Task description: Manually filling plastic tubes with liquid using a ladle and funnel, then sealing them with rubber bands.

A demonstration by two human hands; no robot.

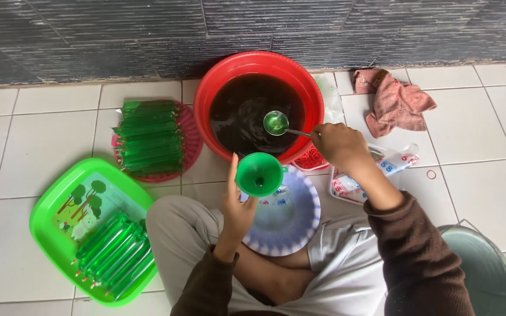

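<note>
Nearest the camera, the person sits cross-legged on the white tiled floor, brown sleeves reaching forward toward the red basin, the landmark for everything here. The left hand rises just short of the basin's near rim, its fingers clamped around the spout of a green funnel, which stands upright over a pale blue-rimmed plate resting on the lap. The right hand, at the basin's near right edge, has its fingers closed on the handle of a metal ladle, whose bowl hangs level over the dark liquid filling the basin and carries a little greenish liquid. Down-left of the basin lies a green tray bearing filled green ice-pop tubes side by side. Directly left of the basin, a pink woven tray carries a stacked pile of the same green tubes. Right of the basin's near edge lie packets of clear plastic bags and red rubber bands. Farther right, a pink cloth lies crumpled near the dark tiled wall.
</note>
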